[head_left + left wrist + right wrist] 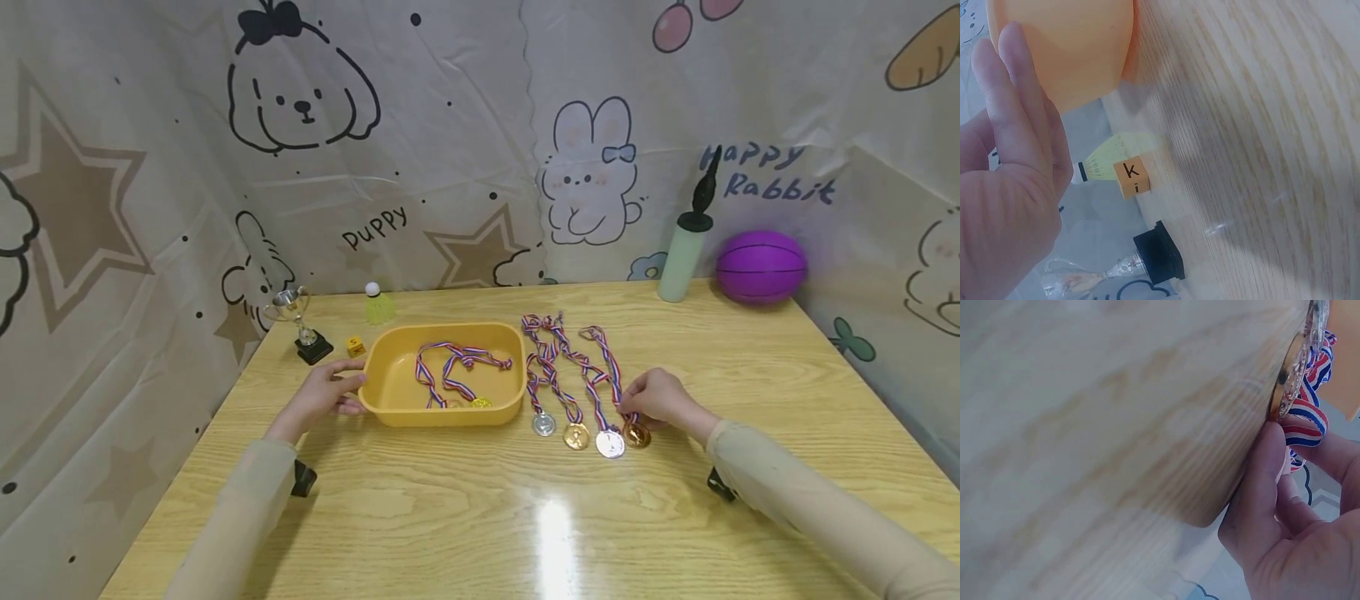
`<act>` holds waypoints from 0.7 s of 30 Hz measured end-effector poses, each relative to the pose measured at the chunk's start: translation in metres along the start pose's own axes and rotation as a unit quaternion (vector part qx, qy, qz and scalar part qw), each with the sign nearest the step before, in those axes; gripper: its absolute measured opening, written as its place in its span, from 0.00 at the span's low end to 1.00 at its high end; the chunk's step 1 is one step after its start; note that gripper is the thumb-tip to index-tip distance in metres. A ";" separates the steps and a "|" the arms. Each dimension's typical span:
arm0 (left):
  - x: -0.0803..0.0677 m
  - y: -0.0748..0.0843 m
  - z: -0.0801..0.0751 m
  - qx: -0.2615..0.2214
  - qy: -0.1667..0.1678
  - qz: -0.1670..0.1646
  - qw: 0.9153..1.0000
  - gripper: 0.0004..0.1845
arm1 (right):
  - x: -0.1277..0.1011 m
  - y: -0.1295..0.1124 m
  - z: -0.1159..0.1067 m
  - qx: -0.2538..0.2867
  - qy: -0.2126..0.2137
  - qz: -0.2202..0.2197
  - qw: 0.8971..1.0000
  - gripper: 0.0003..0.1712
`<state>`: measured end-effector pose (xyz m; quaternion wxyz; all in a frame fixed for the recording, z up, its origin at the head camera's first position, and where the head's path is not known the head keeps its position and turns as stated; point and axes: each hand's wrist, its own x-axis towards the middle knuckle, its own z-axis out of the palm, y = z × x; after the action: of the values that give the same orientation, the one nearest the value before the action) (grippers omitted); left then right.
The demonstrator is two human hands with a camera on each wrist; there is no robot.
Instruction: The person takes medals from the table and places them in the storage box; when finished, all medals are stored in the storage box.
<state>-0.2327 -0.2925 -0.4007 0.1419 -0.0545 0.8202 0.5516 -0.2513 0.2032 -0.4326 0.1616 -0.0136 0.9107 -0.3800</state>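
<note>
My left hand (324,393) is at the left end of a yellow plastic basin (442,417), its straight fingers against the wall in the left wrist view. Inside the basin lie striped medal ribbons (431,367) and a gold medal (481,402), partly hidden by the near wall. My right hand (660,398) pinches the red, white and blue ribbon (1310,419) of a bronze-coloured medal (637,434) between thumb and fingers, low over the table. To its left, more medals lie in a row: a silver one (611,443), a gold one (576,436) and a smaller silver one (543,424), ribbons stretched away behind them.
A small trophy cup (306,329), a lettered yellow cube (355,346) and a yellow shuttlecock (378,307) stand beyond the basin's left end. At the back right are a green hand pump (681,258) and a purple ball (762,268), close to the printed cloth wall.
</note>
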 end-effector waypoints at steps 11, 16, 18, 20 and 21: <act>0.002 -0.003 0.000 -0.004 -0.001 0.003 1.000 0.27 | -0.005 0.001 -0.004 0.046 -0.018 0.011 0.999 0.06; 0.002 -0.004 -0.001 -0.006 -0.001 0.002 1.000 0.27 | -0.009 0.005 -0.009 0.106 -0.028 -0.008 0.994 0.06; 0.002 -0.004 -0.002 -0.007 -0.002 0.003 1.000 0.27 | -0.010 0.006 -0.011 0.132 -0.040 -0.013 0.990 0.06; 0.002 -0.005 -0.002 -0.006 -0.003 0.006 1.000 0.27 | -0.011 0.008 -0.013 0.152 -0.051 -0.012 0.987 0.05; 0.002 -0.005 -0.002 -0.006 -0.003 0.008 1.000 0.27 | -0.011 0.009 -0.013 0.157 -0.054 -0.008 0.986 0.06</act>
<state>-0.2339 -0.2962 -0.4047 0.1397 -0.0468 0.8170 0.5575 -0.2441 0.2203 -0.4269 0.2074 -0.0158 0.8293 -0.5186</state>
